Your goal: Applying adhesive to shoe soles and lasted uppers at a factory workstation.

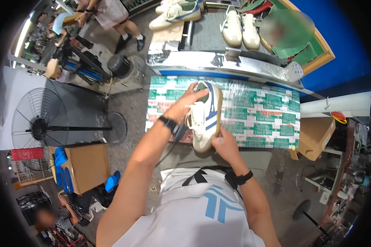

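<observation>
Head view: shoe (212, 113), off-white with blue stripes, is in both hands over the near part of the bench (264, 119), toe toward the wearer and past the near edge. Shoe tilted on its side, striped flank up, laces (197, 117) to the left, sole edge to the right. Left hand (186, 103) partly closed around the heel end, thumb at the opening; some fingers hidden behind the shoe. Right hand (226, 144) mostly closed, thumb and fingers gripping the sole edge near the toe; fingertips partly hidden. Dark band on each wrist. Bench top covered in a green-and-white printed sheet. Beyond the bench: pair of pale shoes (240, 29) on a grey conveyor (210, 35), more shoes (175, 17) up left of them. Fan (39, 128) at left, carton (87, 166) below it, another carton (317, 138) right of the bench. Person in striped top (66, 217) lower left.
</observation>
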A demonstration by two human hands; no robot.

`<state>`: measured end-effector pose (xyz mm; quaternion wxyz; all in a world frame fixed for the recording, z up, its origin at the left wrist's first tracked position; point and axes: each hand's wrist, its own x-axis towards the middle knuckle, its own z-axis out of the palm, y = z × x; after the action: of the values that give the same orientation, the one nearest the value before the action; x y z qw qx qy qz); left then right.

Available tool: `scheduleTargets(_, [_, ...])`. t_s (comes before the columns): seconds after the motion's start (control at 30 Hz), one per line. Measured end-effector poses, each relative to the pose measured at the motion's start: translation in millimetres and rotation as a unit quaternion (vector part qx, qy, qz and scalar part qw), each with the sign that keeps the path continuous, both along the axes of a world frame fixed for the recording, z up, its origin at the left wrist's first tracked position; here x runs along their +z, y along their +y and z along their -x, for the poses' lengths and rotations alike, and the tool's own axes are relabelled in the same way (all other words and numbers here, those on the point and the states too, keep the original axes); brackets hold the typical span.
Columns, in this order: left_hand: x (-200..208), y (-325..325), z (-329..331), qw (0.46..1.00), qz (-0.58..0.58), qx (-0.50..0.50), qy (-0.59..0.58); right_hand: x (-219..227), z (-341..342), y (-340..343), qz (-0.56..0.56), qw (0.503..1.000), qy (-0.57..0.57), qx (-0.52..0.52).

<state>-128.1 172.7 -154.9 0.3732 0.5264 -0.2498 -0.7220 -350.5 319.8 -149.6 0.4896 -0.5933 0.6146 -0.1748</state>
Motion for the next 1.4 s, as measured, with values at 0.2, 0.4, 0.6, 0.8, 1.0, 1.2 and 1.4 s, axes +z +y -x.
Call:
scheduleTargets(0.2, [-14.5,67.6,-18.7,0.997,0.039,0.062,0.037,7.6,-30.3,11.3,0.105,0.992,-0.058,0.036])
scheduleTargets(0.4, [42.0,30.3,-28.4,0.978,0.127,0.084,-0.142,-2.2,14.0,-35.8,0.27,0.961,0.026,0.044])
scheduleTargets(0.6, [125.2,-139.6,-91.3,0.778,0.372,-0.072,-0.501,-45.8,104.6,-74.5,0.364,0.908,0.207,0.01])
scheduleTargets(0.8, [90.8,-274.7,-173.7,0.54,0.42,-0.076,-0.725,-64.2,101.8,-78.3,0.357,0.915,0.186,0.005])
scheduleTargets(1.0, [91.3,-290.3,-60.9,0.468,0.486,-0.065,-0.736,-68.2,122.6,-82.3,0.419,0.877,0.233,-0.04])
scheduleTargets(1.2, [67.0,-348.6,108.2,0.823,0.251,-0.113,-0.497,-73.1,126.8,-78.0,0.398,0.891,0.218,-0.033])
scheduleTargets(1.4, [-28.5,-438.8,125.9,0.816,0.316,-0.136,-0.464,-69.5,114.1,-80.1,0.39,0.898,0.199,-0.042])
